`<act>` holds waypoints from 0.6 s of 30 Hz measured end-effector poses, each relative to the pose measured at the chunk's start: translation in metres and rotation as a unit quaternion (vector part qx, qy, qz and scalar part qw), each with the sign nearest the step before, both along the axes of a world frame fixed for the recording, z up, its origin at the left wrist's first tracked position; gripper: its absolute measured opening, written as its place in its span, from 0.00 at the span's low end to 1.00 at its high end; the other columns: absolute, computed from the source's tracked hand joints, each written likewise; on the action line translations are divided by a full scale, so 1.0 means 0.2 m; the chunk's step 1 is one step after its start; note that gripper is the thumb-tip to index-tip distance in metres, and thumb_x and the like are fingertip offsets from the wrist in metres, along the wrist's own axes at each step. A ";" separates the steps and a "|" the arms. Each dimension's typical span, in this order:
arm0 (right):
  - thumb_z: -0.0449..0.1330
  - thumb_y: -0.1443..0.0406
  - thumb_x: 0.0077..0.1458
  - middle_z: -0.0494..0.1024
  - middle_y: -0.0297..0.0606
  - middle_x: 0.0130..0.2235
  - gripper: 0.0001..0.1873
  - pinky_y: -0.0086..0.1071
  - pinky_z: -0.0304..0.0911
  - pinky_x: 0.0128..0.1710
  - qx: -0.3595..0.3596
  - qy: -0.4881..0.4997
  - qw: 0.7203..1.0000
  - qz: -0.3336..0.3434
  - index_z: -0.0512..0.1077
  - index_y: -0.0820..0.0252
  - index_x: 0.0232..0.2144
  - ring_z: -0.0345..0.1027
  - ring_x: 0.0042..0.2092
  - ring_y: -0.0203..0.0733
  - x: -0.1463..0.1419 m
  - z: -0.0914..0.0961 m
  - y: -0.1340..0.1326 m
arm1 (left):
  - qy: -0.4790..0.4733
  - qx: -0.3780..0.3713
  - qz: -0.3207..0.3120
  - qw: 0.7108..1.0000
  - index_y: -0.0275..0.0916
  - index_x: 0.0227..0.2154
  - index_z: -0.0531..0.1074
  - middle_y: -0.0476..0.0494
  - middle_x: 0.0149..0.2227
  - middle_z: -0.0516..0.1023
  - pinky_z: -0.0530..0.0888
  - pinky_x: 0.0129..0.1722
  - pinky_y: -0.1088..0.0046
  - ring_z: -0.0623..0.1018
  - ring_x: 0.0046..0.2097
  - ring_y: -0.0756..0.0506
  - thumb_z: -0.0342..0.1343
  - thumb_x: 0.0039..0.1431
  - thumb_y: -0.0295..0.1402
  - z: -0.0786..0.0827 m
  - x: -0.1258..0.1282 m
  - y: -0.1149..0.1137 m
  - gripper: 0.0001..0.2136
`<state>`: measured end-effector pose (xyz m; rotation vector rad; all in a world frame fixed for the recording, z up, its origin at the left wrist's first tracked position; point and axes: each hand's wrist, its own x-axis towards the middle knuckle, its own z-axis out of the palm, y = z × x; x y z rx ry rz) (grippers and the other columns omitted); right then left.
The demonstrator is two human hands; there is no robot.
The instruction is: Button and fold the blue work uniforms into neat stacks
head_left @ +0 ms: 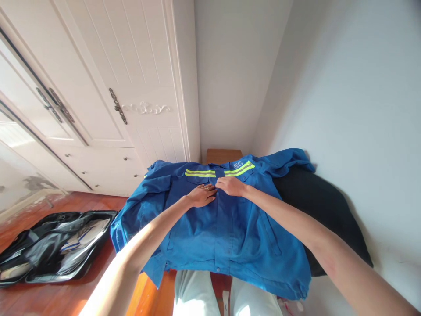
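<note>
Right grip (231, 186) seemingly pinches the blue jacket (197, 235), left grip (200, 195) flat on it, open suitcase (67, 277) holding clothes (44, 251)

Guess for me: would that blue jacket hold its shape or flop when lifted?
Probably floppy: the blue jacket lies in soft creases, with crumpled sleeves. It may sag around whatever part is lifted, as its hem ripples. It seems unlikely to roll, being spread out broadly.

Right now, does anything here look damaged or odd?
Yes: beyond the open suitcase, the pale left wall has grey blotches near the floor, possibly peeling paint. The blue jacket shows no obvious damage.
</note>
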<state>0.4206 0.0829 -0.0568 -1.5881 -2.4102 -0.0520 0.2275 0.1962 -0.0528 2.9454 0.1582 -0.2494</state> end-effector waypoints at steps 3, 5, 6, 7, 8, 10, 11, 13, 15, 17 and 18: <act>0.44 0.70 0.66 0.74 0.48 0.44 0.16 0.35 0.61 0.43 0.005 0.019 1.000 -0.004 0.71 0.64 0.44 0.67 0.44 0.44 -0.03 0.00 0.00 | 0.019 -0.013 0.021 1.000 0.37 0.62 0.62 0.35 0.67 0.57 0.51 0.64 0.49 0.54 0.68 0.34 0.42 0.66 0.47 -0.02 0.00 0.00 0.27; 0.48 0.71 0.63 0.76 0.43 0.41 0.13 0.33 0.62 0.42 -0.014 0.023 0.999 0.031 0.72 0.62 0.41 0.68 0.43 0.42 -0.07 -0.02 0.01 | 0.022 -0.017 0.040 0.999 0.39 0.61 0.64 0.36 0.68 0.55 0.49 0.65 0.47 0.53 0.68 0.33 0.44 0.65 0.46 -0.04 0.02 -0.01 0.26; 0.51 0.72 0.61 0.77 0.41 0.39 0.12 0.32 0.62 0.42 -0.025 0.023 0.998 0.053 0.73 0.61 0.40 0.69 0.42 0.41 -0.09 -0.03 0.00 | 0.021 -0.021 0.050 0.998 0.40 0.60 0.65 0.37 0.68 0.54 0.48 0.65 0.48 0.52 0.69 0.33 0.45 0.64 0.46 -0.05 0.03 -0.02 0.25; 0.53 0.74 0.58 0.78 0.39 0.39 0.12 0.32 0.62 0.43 -0.036 0.022 0.996 0.075 0.73 0.60 0.39 0.69 0.42 0.40 -0.10 -0.03 0.00 | 0.020 -0.025 0.059 0.998 0.40 0.60 0.65 0.38 0.68 0.53 0.47 0.65 0.48 0.52 0.69 0.33 0.47 0.64 0.45 -0.06 0.03 -0.02 0.25; 0.54 0.75 0.55 0.78 0.38 0.39 0.13 0.32 0.62 0.44 -0.043 0.022 0.995 0.091 0.74 0.60 0.40 0.69 0.43 0.40 -0.10 -0.04 -0.02 | 0.019 -0.032 0.067 0.997 0.41 0.60 0.65 0.38 0.69 0.52 0.47 0.65 0.48 0.51 0.69 0.33 0.47 0.63 0.45 -0.06 0.04 -0.02 0.25; 0.55 0.77 0.51 0.79 0.40 0.43 0.18 0.33 0.62 0.46 -0.049 0.021 0.993 0.103 0.73 0.62 0.44 0.69 0.46 0.41 -0.10 -0.05 -0.05 | 0.017 -0.050 0.080 0.995 0.41 0.63 0.61 0.39 0.69 0.52 0.46 0.65 0.47 0.50 0.69 0.34 0.48 0.63 0.43 -0.08 0.04 -0.02 0.26; 0.56 0.77 0.52 0.78 0.41 0.45 0.20 0.34 0.61 0.46 -0.048 0.015 0.994 0.102 0.72 0.62 0.47 0.68 0.47 0.42 -0.10 -0.05 -0.06 | 0.015 -0.060 0.086 0.994 0.41 0.63 0.60 0.40 0.69 0.52 0.46 0.65 0.46 0.50 0.69 0.35 0.47 0.63 0.42 -0.09 0.04 -0.01 0.26; 0.55 0.75 0.54 0.78 0.43 0.45 0.18 0.36 0.60 0.45 -0.047 -0.006 0.994 0.095 0.72 0.63 0.48 0.68 0.48 0.45 -0.09 -0.04 -0.09 | 0.004 -0.086 0.102 0.991 0.45 0.63 0.60 0.44 0.69 0.53 0.45 0.65 0.46 0.51 0.69 0.38 0.45 0.63 0.38 -0.10 0.04 0.01 0.25; 0.54 0.72 0.58 0.79 0.43 0.40 0.13 0.37 0.59 0.43 -0.047 -0.029 0.994 0.091 0.75 0.62 0.42 0.68 0.45 0.45 -0.09 -0.03 -0.09 | -0.011 -0.113 0.118 0.986 0.51 0.60 0.64 0.49 0.68 0.55 0.45 0.65 0.47 0.54 0.68 0.40 0.46 0.61 0.35 -0.11 0.04 0.02 0.23; 0.52 0.72 0.60 0.78 0.43 0.36 0.12 0.37 0.58 0.42 -0.048 -0.042 0.994 0.094 0.76 0.62 0.34 0.68 0.42 0.45 -0.10 -0.03 -0.08 | -0.025 -0.139 0.132 0.981 0.54 0.56 0.67 0.52 0.67 0.59 0.46 0.65 0.47 0.57 0.67 0.41 0.48 0.58 0.33 -0.11 0.05 0.02 0.22; 0.51 0.72 0.60 0.77 0.42 0.35 0.14 0.36 0.58 0.41 -0.048 -0.045 0.993 0.096 0.76 0.62 0.31 0.67 0.40 0.44 -0.11 -0.02 -0.07 | -0.031 -0.149 0.138 0.979 0.55 0.54 0.69 0.53 0.66 0.60 0.46 0.65 0.48 0.58 0.67 0.41 0.50 0.57 0.33 -0.11 0.05 0.02 0.22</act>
